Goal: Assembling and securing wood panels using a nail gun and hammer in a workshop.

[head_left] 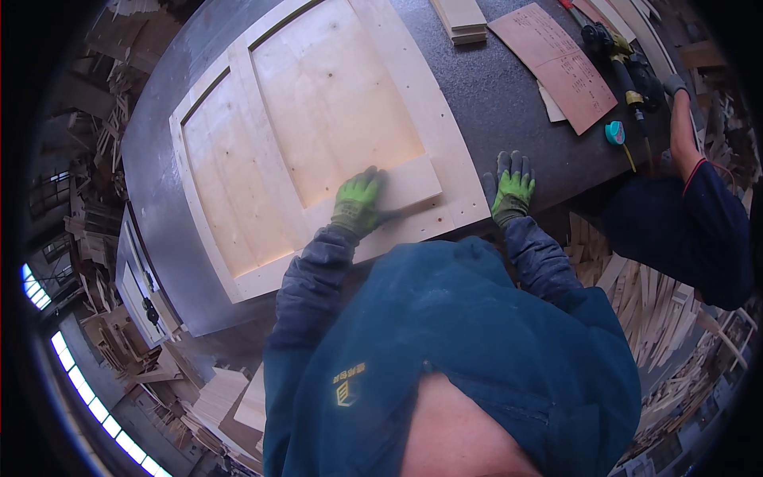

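Note:
A pale wooden frame panel [262, 119] with two recessed fields lies on the dark table. Across its near rail rests a short, flat wooden board [412, 181]. My left hand [359, 200], in a green and grey work glove, spans that board, fingers at the far edge and thumb along the near edge. My right hand [513, 187], gloved the same way, lies open on the tabletop with fingers stretched out, close beside the panel's near right corner; nothing shows in it.
Marked reddish-brown sheets [556, 67], a small wood stack [461, 20], a teal tape measure [614, 133] and a power tool [628, 71] lie on the dark table [445, 60]. At the right, a co-worker's gloved hand [675, 85] is near the tool. Wood scraps [652, 318] cover the floor.

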A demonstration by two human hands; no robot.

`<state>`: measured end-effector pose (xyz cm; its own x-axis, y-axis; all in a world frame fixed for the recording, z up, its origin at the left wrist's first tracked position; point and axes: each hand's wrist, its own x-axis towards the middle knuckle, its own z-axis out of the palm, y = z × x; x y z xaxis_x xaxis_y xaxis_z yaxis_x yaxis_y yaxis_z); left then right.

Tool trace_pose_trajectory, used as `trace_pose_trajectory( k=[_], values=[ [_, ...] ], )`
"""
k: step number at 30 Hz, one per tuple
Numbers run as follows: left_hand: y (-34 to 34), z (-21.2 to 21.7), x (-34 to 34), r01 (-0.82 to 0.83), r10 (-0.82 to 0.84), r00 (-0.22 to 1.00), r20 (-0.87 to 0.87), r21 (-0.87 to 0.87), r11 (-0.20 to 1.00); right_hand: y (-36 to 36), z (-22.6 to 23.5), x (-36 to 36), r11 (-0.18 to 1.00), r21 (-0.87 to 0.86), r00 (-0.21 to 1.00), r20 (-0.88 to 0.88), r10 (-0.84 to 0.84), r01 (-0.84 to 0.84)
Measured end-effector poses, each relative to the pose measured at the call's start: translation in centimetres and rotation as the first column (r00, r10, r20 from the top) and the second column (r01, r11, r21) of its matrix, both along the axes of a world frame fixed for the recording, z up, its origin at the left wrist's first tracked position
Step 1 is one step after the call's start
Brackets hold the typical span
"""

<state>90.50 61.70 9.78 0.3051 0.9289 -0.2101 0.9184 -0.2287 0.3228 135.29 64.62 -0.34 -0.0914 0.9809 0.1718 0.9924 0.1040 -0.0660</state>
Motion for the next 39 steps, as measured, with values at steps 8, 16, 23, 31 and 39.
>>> trace_pose_trajectory(
  k=[8, 16, 23, 31, 39],
  values=[
    [0.4, 0.6, 1.0, -0.073, 0.073, 0.997, -0.007, -0.008, 0.997, 2.9, 1.1, 0.3, 0.976, -0.218, 0.994, -0.109, -0.003, -0.021],
    [2.9, -0.3, 0.8, -0.040, 0.037, 0.996, 0.083, 0.027, 0.999, 17.7, 5.3, 18.5, 0.965, 0.143, 0.958, -0.218, -0.185, 0.219],
    [3.7, -1.1, 1.1, 0.011, -0.011, 1.000, 0.007, 0.015, 1.000, 31.1, 11.0, 22.7, 0.964, 0.228, 0.971, -0.226, -0.084, 0.137],
    [3.7, 1.0, 1.7, -0.027, 0.027, 1.000, 0.000, 0.015, 1.000, 62.0, 12.3, 17.8, 0.984, 0.015, 0.983, -0.044, -0.176, 0.176],
    [8.9, -1.3, 3.7, 0.000, -0.016, 0.984, 0.180, 0.092, 0.996, 76.0, 6.2, 28.2, 0.802, -0.309, 0.847, 0.337, -0.411, 0.511]
  ],
)
